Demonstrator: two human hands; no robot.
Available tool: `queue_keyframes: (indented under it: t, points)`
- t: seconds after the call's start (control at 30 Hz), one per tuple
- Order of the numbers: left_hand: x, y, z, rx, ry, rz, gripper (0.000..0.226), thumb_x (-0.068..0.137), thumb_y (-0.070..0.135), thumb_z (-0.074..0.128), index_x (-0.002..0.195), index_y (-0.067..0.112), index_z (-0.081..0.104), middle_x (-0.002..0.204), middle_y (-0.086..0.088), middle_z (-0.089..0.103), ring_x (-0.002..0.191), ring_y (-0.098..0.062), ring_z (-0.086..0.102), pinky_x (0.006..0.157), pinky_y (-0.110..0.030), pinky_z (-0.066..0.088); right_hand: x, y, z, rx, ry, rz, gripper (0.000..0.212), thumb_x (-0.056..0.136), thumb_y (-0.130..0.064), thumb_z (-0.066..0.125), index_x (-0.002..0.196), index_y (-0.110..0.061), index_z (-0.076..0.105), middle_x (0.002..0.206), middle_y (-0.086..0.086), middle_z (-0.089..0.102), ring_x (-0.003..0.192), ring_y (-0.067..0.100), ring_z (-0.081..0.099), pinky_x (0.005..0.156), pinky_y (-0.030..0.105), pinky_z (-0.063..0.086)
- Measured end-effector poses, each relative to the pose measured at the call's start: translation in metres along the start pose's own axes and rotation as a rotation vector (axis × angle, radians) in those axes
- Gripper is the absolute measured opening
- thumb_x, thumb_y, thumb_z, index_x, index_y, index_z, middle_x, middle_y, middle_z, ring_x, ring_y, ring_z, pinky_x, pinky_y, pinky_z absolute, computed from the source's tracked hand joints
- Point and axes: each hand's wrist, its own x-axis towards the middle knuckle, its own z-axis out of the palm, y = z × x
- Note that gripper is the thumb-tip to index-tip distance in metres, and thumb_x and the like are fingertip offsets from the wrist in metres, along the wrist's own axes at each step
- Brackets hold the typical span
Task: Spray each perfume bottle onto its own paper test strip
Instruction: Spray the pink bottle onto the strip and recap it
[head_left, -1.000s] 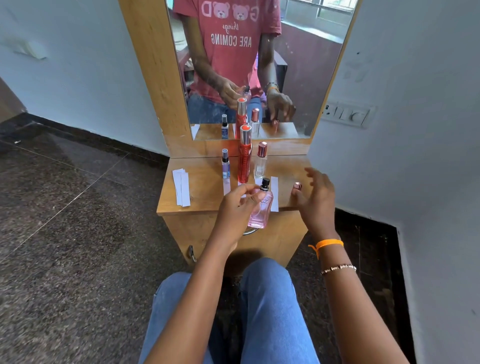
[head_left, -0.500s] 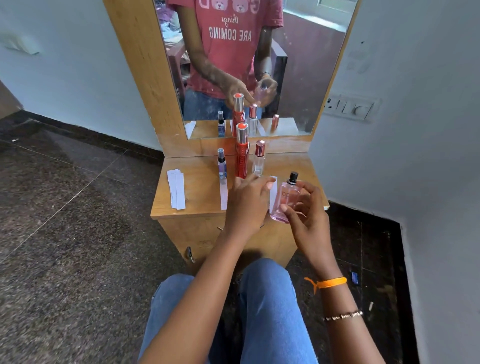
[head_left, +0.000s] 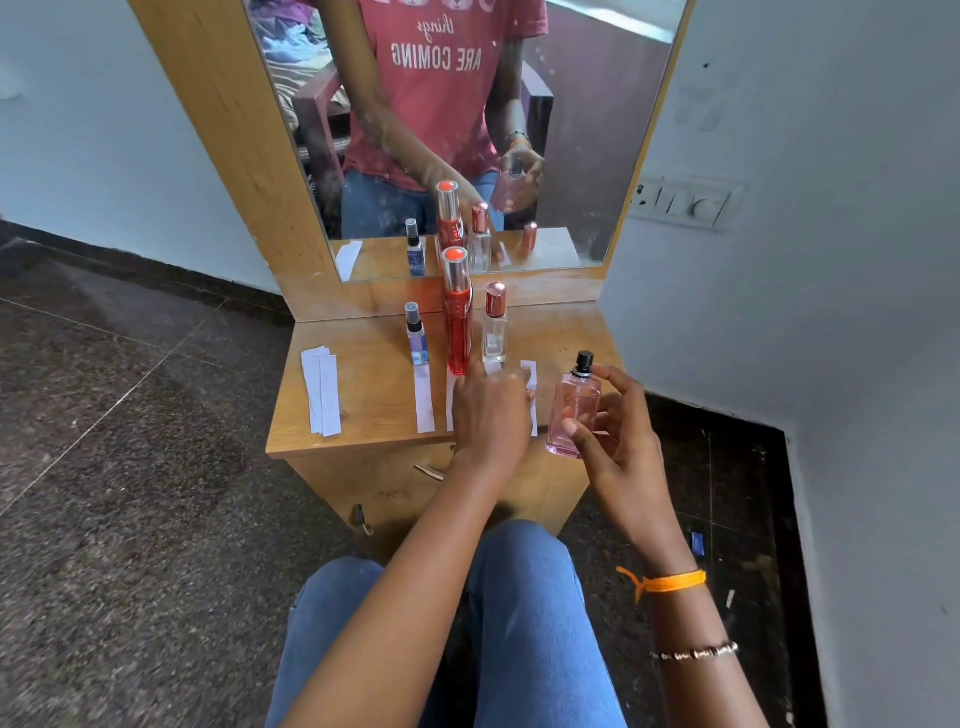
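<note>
My right hand (head_left: 621, 436) holds a pink perfume bottle (head_left: 574, 410) upright, its black sprayer bare, just off the table's front right corner. My left hand (head_left: 491, 413) lies palm down on the wooden table (head_left: 363, 415), fingers spread over white paper strips, with nothing gripped. One strip (head_left: 425, 397) lies free to its left, and another strip (head_left: 530, 376) peeks out by its fingertips. Behind the strips stand a small blue bottle (head_left: 417, 335), a tall red bottle (head_left: 457, 312) and a clear bottle with a rose cap (head_left: 494, 325).
A stack of spare strips (head_left: 322, 397) lies at the table's left. A mirror (head_left: 467, 130) rises behind the bottles. A wall with a switch plate (head_left: 683, 202) stands close on the right. My knees in jeans (head_left: 519, 597) are below the table front.
The pink bottle went from my left hand to my right hand and moved right. My left hand came down flat on the strips.
</note>
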Motion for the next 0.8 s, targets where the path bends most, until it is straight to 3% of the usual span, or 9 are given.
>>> queue_keyframes:
  t: [0.2, 0.37, 0.43, 0.57, 0.7, 0.8]
  points:
    - [-0.003, 0.000, -0.001, -0.129, 0.118, 0.026, 0.022, 0.085, 0.011, 0.063, 0.107, 0.010, 0.068, 0.114, -0.009, 0.065, 0.109, -0.027, 0.055, 0.084, -0.031, 0.045, 0.001, -0.001, 0.002, 0.129, -0.020, 0.044, 0.050, 0.090, -0.002, 0.059, 0.132, -0.020, 0.040, 0.106, -0.006, 0.061, 0.090, 0.000, 0.061, 0.077, 0.015, 0.049]
    - [-0.008, -0.003, -0.010, -0.394, 0.107, -0.078, 0.035, 0.082, 0.011, 0.068, 0.116, 0.016, 0.062, 0.098, -0.007, 0.071, 0.097, -0.020, 0.063, 0.075, -0.018, 0.041, 0.001, -0.002, 0.001, 0.561, -0.057, 0.195, 0.052, 0.083, -0.012, 0.051, 0.133, -0.024, 0.044, 0.126, -0.002, 0.058, 0.112, 0.012, 0.057, 0.088, 0.031, 0.049]
    - [-0.012, -0.006, -0.017, -0.522, 0.070, -0.146, 0.037, 0.079, 0.009, 0.071, 0.113, 0.016, 0.058, 0.090, -0.005, 0.071, 0.089, -0.016, 0.064, 0.065, -0.006, 0.037, -0.001, -0.005, 0.003, 0.735, -0.080, 0.271, 0.052, 0.079, -0.013, 0.048, 0.128, -0.030, 0.049, 0.124, -0.006, 0.057, 0.107, 0.011, 0.059, 0.079, 0.029, 0.053]
    - [-0.020, -0.009, -0.032, -0.714, -0.003, -0.205, 0.029, 0.077, 0.002, 0.071, 0.096, 0.016, 0.054, 0.088, -0.002, 0.063, 0.070, -0.003, 0.057, 0.055, 0.002, 0.038, -0.007, -0.012, 0.009, 0.963, -0.129, 0.319, 0.049, 0.080, -0.022, 0.058, 0.125, -0.039, 0.053, 0.120, -0.003, 0.052, 0.096, 0.012, 0.058, 0.073, 0.028, 0.054]
    - [-0.026, -0.010, -0.042, -0.779, -0.069, -0.218, 0.016, 0.081, 0.004, 0.067, 0.092, 0.015, 0.068, 0.106, -0.005, 0.064, 0.071, 0.002, 0.055, 0.054, 0.003, 0.039, -0.012, -0.018, 0.012, 0.935, -0.203, 0.271, 0.049, 0.084, -0.017, 0.051, 0.126, -0.043, 0.054, 0.115, -0.002, 0.053, 0.084, 0.011, 0.063, 0.066, 0.029, 0.055]
    - [-0.027, -0.012, -0.045, -0.850, -0.083, -0.229, 0.015, 0.083, 0.005, 0.065, 0.091, 0.016, 0.073, 0.100, -0.002, 0.070, 0.075, 0.004, 0.059, 0.058, 0.000, 0.042, -0.012, -0.020, 0.011, 0.835, -0.189, 0.239, 0.051, 0.081, -0.012, 0.053, 0.124, -0.040, 0.056, 0.117, -0.002, 0.054, 0.077, 0.015, 0.062, 0.059, 0.029, 0.054]
